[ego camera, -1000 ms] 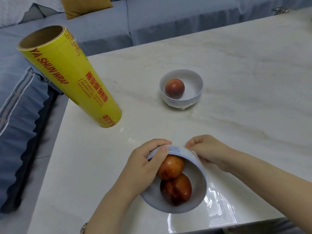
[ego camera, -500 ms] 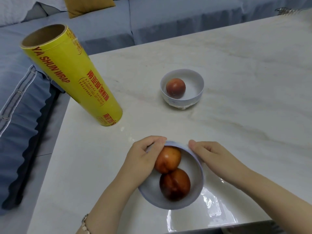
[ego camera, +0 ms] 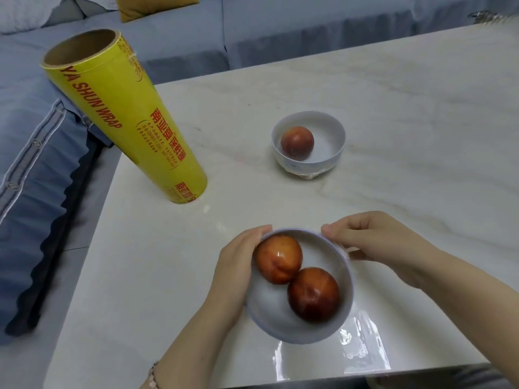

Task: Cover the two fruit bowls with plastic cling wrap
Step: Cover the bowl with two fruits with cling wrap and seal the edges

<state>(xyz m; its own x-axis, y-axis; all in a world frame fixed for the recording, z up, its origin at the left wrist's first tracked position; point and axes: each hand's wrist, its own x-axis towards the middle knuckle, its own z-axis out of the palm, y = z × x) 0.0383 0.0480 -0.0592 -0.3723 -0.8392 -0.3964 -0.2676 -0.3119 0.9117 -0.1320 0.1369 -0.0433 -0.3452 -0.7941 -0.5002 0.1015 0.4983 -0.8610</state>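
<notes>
- Head view: the near bowl sits on the table at 6 o'clock, close to the front edge, with two fruits inside.
- The left hand curls over the rim at the bowl's 10 o'clock. This looks meant to steady the bowl while the wrap is drawn tight.
- The right hand is at the bowl's 2 o'clock with its fingers curled. It seems to pinch the film against the outer wall, though the exact grip is hard to make out.
- The hands are apart, one on each side of the rim.
- Loose film lies shiny on the table at the bowl's 5 o'clock, probably slack left to tuck under.
- The far bowl stands at 12 o'clock, well apart, and holds one fruit. Crinkled wrap is bunched at its foot, so I judge it already covered.
- The roll stands on end at 10 o'clock near the table corner, likely parked out of the way.
</notes>
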